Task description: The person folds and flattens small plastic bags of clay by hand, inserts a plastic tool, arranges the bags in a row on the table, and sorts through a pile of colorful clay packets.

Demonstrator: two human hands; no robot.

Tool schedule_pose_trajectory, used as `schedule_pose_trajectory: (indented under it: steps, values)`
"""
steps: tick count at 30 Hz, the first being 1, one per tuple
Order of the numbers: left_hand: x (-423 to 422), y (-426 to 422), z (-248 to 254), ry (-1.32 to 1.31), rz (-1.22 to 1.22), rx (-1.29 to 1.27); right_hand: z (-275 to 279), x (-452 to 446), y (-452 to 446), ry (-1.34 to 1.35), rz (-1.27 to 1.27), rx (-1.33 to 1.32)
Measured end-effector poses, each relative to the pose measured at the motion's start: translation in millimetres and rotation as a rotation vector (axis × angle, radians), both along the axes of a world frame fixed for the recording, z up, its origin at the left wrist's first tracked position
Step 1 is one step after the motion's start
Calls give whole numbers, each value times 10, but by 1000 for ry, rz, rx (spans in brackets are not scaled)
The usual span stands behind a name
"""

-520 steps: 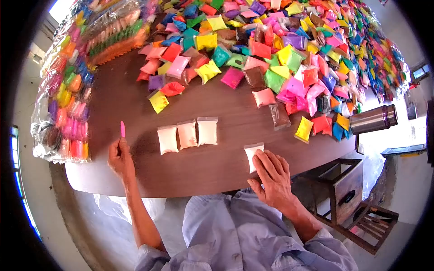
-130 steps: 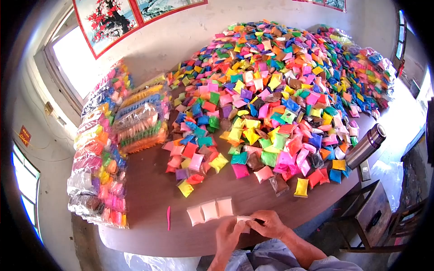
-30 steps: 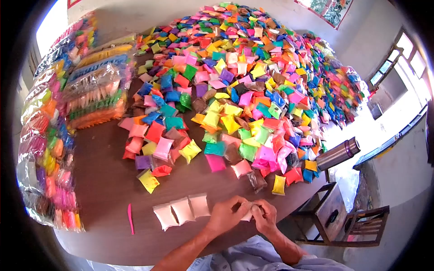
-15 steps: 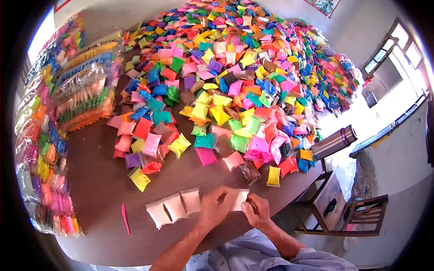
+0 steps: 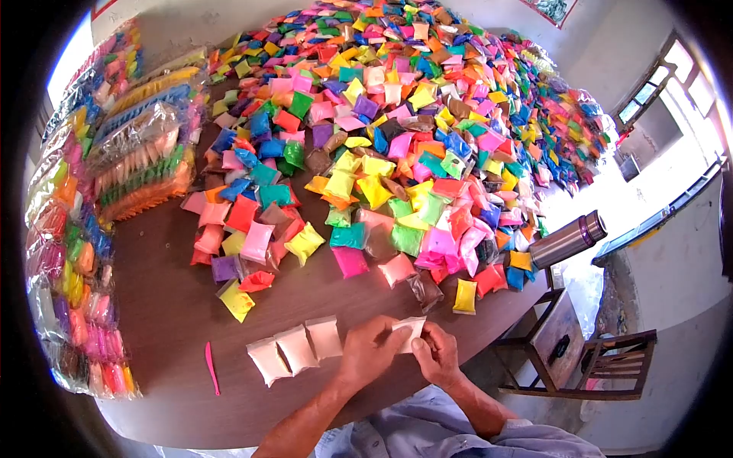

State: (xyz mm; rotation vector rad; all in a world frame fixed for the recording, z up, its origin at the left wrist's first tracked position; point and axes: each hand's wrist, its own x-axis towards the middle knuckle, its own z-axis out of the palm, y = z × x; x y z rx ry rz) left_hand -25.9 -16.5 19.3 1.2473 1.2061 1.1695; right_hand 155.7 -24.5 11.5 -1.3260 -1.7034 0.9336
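Between my two hands, just above the table's front edge, is a small pale packet (image 5: 411,328) in clear plastic. My left hand (image 5: 371,351) grips its left side, fingers closed, hiding part of it. On the other side my right hand (image 5: 437,354) pinches the packet's edge with thumb and fingers. Left of my hands lie three pale pink packets in a row: one (image 5: 269,362) at the left end, a middle one (image 5: 296,348), and one (image 5: 324,337) closest to my left hand. A thin pink plastic stick, perhaps a modelling tool (image 5: 211,368), rests farther left.
A large heap of small colourful packets (image 5: 374,183) covers the back of the brown table (image 5: 168,305). Long bags of packets (image 5: 145,145) are stacked at the left. A metal flask (image 5: 566,240) lies tilted at the right edge. A wooden chair (image 5: 615,366) stands beyond.
The packet in my hands has tilted and turned slightly, its upper edge now angled to the right. Both hands have shifted a little; the packets on the table stay put.
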Motion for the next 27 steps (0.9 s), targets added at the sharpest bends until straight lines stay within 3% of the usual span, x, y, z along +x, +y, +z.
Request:
schedule_pose_trajectory:
  steps: [4, 11, 20, 24, 27]
  values:
    - [67, 3, -49, -17, -3, -5, 84, -73, -17, 142, -44, -71]
    - [40, -3, 112, 53, -14, 44, -178, 95, -21, 122, -25, -55]
    - [82, -13, -122, 147, 18, 125, -159, 47, -12, 32, -48, -21]
    - [33, -32, 72, 187, -93, 64, -40, 18, -22, 55, -128, -97]
    - [40, -38, 37, 112, -46, 57, -115, -1, -11, 113, -128, -62]
